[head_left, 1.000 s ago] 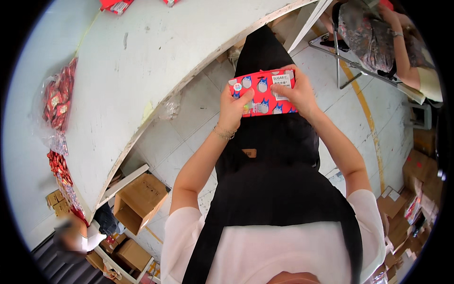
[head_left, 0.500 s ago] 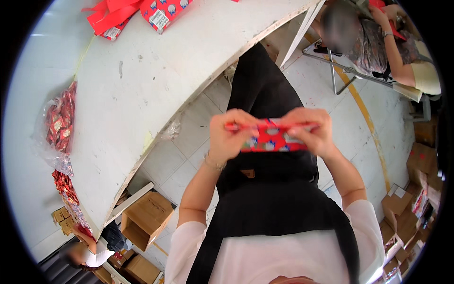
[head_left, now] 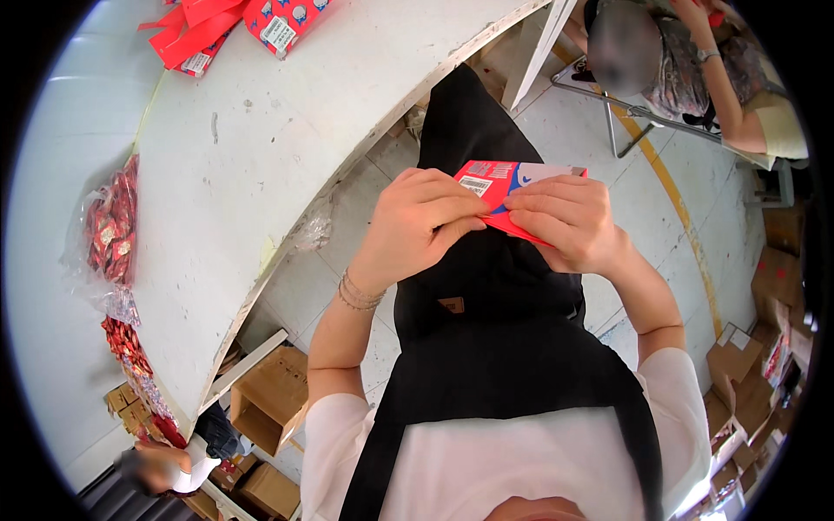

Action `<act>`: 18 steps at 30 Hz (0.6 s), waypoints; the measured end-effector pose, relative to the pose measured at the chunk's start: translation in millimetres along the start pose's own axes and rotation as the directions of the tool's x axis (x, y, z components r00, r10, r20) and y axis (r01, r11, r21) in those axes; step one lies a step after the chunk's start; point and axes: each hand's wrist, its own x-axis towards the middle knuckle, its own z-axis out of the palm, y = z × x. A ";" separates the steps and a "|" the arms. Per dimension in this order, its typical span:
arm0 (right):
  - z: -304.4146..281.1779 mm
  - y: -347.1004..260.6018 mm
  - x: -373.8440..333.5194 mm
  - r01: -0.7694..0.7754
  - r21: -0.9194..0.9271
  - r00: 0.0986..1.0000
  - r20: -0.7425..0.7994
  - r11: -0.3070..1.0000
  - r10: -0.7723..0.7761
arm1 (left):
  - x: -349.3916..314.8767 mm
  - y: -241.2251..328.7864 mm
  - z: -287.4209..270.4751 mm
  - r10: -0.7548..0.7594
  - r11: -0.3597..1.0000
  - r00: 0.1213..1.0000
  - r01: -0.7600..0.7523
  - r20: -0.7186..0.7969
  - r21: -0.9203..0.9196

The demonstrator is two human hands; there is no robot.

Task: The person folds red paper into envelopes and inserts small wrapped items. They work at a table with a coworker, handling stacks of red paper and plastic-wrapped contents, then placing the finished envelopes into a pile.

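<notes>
Over my lap, both hands hold a flat red printed packet (head_left: pixel 488 172) with a blue and white picture and a white barcode label, its face tilted upward. My left hand (head_left: pixel 413 221) is closed at the packet's left lower edge, thumb below and fingers on top. My right hand (head_left: pixel 569 213) grips its right side, with the fingers lying across the picture and covering part of it. The two sets of fingertips nearly meet at the packet's middle.
A white table (head_left: pixel 287 139) curves along my left; at its far end lie red patterned packets (head_left: pixel 282 24) and red strips. A clear bag of red pieces (head_left: pixel 111 230) lies by its left edge. Cardboard boxes (head_left: pixel 269 391) stand below. A seated person (head_left: pixel 673 87) works at far right.
The packet has moved away from me and turned, so its labelled face with the large picture now shows instead of the small repeated pattern. Both hands have come closer together on it.
</notes>
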 end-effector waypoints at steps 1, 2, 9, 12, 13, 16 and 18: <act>-0.4 0.2 -0.4 0.014 0.004 1.000 0.017 1.000 -0.014 | -1.2 -2.2 1.6 0.034 0.999 0.998 -0.035 0.049 0.016; -0.4 0.3 -0.3 0.027 0.005 0.999 0.032 1.000 -0.028 | -0.4 -2.2 0.5 0.038 0.999 0.996 -0.039 0.081 0.018; -1.1 -7.4 3.8 0.192 0.010 0.974 0.116 0.981 -0.192 | -3.1 -2.0 -9.3 -0.049 0.972 0.990 0.078 0.136 -0.220; -8.8 1.5 -3.8 0.112 0.070 0.990 0.083 0.991 -0.117 | -25.9 -11.7 -21.7 -0.362 0.846 0.931 0.307 0.047 0.436; -15.1 1.2 -8.0 0.046 0.104 0.997 0.053 0.994 -0.051 | -37.8 -16.9 -25.2 -0.445 0.601 0.894 0.337 -0.047 0.725; -24.5 0.4 -10.6 -0.175 0.259 0.984 0.006 0.950 0.179 | -75.9 -26.0 -32.7 -0.658 0.610 0.735 0.394 0.164 0.687; -18.9 0.0 -8.2 -0.307 0.413 0.946 0.037 0.857 0.321 | -65.6 -4.7 -27.1 -0.422 0.905 0.905 0.425 -0.058 0.036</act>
